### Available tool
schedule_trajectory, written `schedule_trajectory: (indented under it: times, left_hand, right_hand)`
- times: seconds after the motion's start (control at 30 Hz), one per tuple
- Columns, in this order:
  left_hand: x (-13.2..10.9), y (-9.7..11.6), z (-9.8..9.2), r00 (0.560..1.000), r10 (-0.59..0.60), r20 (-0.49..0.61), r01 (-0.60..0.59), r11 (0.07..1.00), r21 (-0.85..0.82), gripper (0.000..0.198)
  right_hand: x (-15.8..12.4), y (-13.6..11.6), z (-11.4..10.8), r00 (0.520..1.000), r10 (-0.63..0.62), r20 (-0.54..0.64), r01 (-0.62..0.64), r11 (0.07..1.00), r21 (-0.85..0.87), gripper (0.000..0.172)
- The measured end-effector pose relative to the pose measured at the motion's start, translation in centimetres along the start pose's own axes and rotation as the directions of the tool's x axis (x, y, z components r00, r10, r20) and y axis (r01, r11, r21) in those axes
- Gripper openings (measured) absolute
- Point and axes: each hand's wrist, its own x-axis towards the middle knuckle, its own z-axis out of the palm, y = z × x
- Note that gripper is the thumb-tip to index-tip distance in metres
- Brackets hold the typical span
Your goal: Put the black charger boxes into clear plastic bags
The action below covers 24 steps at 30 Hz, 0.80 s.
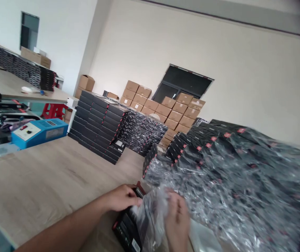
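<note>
A black box point(128, 229) with a white label and a red edge sits at the front of the table, tilted in view. My left hand point(123, 198) is closed on the upper end of this box, its thumb by the mouth of a clear plastic bag point(152, 217). The bag hangs crumpled against the box's right side. My right hand point(177, 218), blurred by motion, grips the bag from the right. Under and beside my right wrist lie flat clear bags point(204, 238).
Black boxes in clear wrap point(234, 189) are piled high close on the right. Unwrapped black boxes point(97, 122) stand stacked across the wooden table point(47, 175). A blue machine point(41, 132) is at the left, and brown cartons point(165, 110) line the back wall.
</note>
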Motion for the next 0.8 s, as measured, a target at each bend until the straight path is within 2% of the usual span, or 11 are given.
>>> schedule_trajectory:
  times: [0.1, 0.17, 0.23, 0.3, 0.37, 0.43, 0.5, 0.57, 0.63, 0.73, 0.8]
  left_hand:
    - [-0.1, 0.2, -2.7, 0.989, -0.078, -0.128, 0.072, 0.996, -0.048, 0.023]
    - [-0.2, 0.5, -4.9, 0.934, -0.160, -0.318, 0.125, 0.984, -0.129, 0.047]
    - [-0.4, 1.0, -6.4, 0.893, -0.188, -0.409, 0.087, 0.964, -0.253, 0.069]
    - [-0.7, 1.4, -6.5, 0.919, -0.189, -0.346, 0.055, 0.930, -0.362, 0.073]
    - [-0.8, 1.7, -5.5, 0.972, -0.166, -0.167, 0.094, 0.923, -0.372, 0.060]
    - [-0.8, 1.7, -3.9, 0.992, -0.123, -0.012, 0.115, 0.957, -0.268, 0.039]
    - [-0.7, 1.7, -2.4, 0.996, -0.079, 0.039, 0.084, 0.987, -0.137, 0.022]
    - [-0.5, 1.6, -1.4, 0.997, -0.071, 0.036, 0.073, 0.995, -0.070, 0.017]
    - [-0.5, 1.3, -1.1, 0.997, -0.074, 0.031, 0.075, 0.996, -0.048, 0.024]
    - [-0.4, 0.6, -1.1, 0.997, -0.071, 0.023, 0.072, 0.996, -0.056, 0.030]
    - [-0.2, 0.0, -1.2, 0.994, -0.111, -0.002, 0.111, 0.992, -0.067, 0.028]
  right_hand:
    - [-1.7, 0.0, 3.4, 0.909, -0.038, 0.415, 0.039, 0.999, 0.008, 0.037]
    - [-2.1, 1.1, 4.5, 0.865, 0.023, 0.501, -0.016, 1.000, -0.017, 0.040]
    - [-1.8, 2.3, 4.2, 0.872, 0.083, 0.483, -0.079, 0.996, -0.029, 0.042]
    - [-1.1, 3.1, 3.2, 0.903, 0.129, 0.410, -0.125, 0.992, -0.036, 0.043]
    - [-0.3, 3.1, 1.9, 0.951, 0.125, 0.284, -0.112, 0.992, -0.061, 0.043]
    - [0.3, 2.5, 1.0, 0.991, 0.020, 0.130, -0.007, 0.995, -0.099, 0.042]
    - [0.4, 1.5, 0.7, 0.988, -0.150, 0.049, 0.155, 0.978, -0.142, 0.038]
    - [0.1, 0.4, 1.0, 0.950, -0.294, 0.109, 0.309, 0.937, -0.164, 0.033]
    - [-0.3, -0.6, 1.6, 0.894, -0.379, 0.238, 0.420, 0.894, -0.155, 0.029]
    - [-0.8, -1.4, 2.4, 0.818, -0.424, 0.389, 0.505, 0.853, -0.132, 0.025]
    - [-0.8, -1.5, 2.6, 0.804, -0.423, 0.417, 0.514, 0.848, -0.130, 0.024]
